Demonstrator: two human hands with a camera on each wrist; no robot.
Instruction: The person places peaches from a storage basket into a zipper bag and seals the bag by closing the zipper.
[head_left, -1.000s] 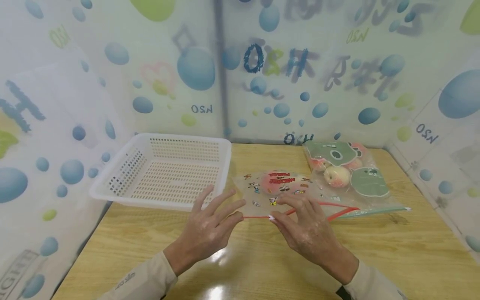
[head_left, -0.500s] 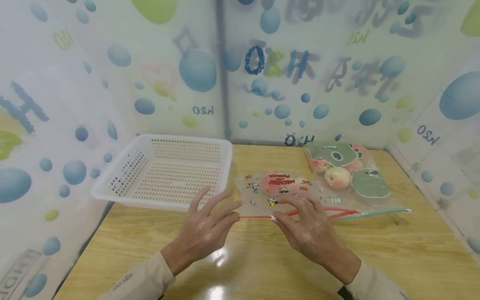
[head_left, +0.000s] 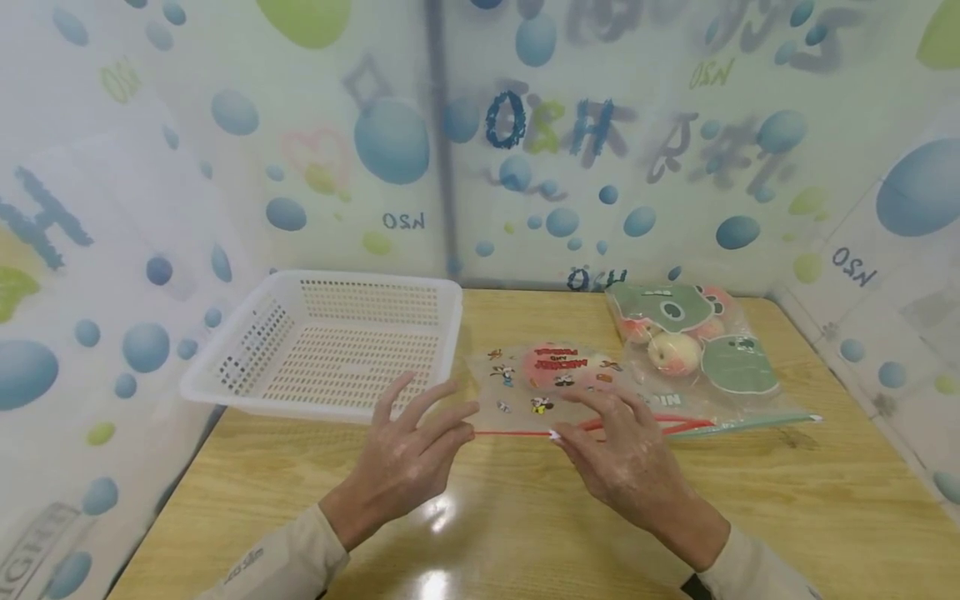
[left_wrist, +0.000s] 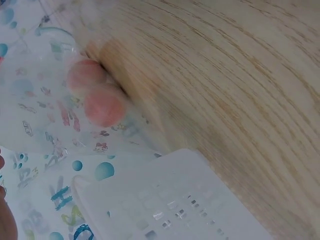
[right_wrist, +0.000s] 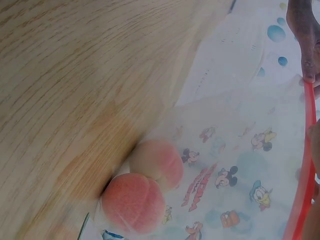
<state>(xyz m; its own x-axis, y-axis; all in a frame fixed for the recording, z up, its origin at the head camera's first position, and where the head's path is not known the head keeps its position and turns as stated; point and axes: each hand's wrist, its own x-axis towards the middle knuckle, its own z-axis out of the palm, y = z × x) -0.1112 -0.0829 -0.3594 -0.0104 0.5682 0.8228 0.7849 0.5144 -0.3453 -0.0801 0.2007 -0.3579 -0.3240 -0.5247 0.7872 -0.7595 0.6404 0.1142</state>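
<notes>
A clear zip bag point(head_left: 517, 407) with cartoon prints and a red zip strip point(right_wrist: 308, 150) lies between my hands, its zip edge toward me. Two peaches point(right_wrist: 132, 202) sit at its bottom in the right wrist view. My left hand point(head_left: 401, 471) pinches the left end of the zip between thumb and fingers. My right hand point(head_left: 630, 458) pinches the white slider point(head_left: 555, 434), other fingers reaching over the bag. Left of the slider the red strip is a single line; to the right it parts into two strands.
A white perforated plastic basket point(head_left: 352, 358) stands at the left, just beyond my left hand. Back right lies a second clear zip bag point(head_left: 738, 367) with green prints and several peaches, partly under the first bag's right side. Printed curtains surround the wooden table point(head_left: 480, 533).
My right hand has moved slightly right along the zip with the slider, lengthening the single red line. My left hand has shifted a little left, still pinching the zip's end.
</notes>
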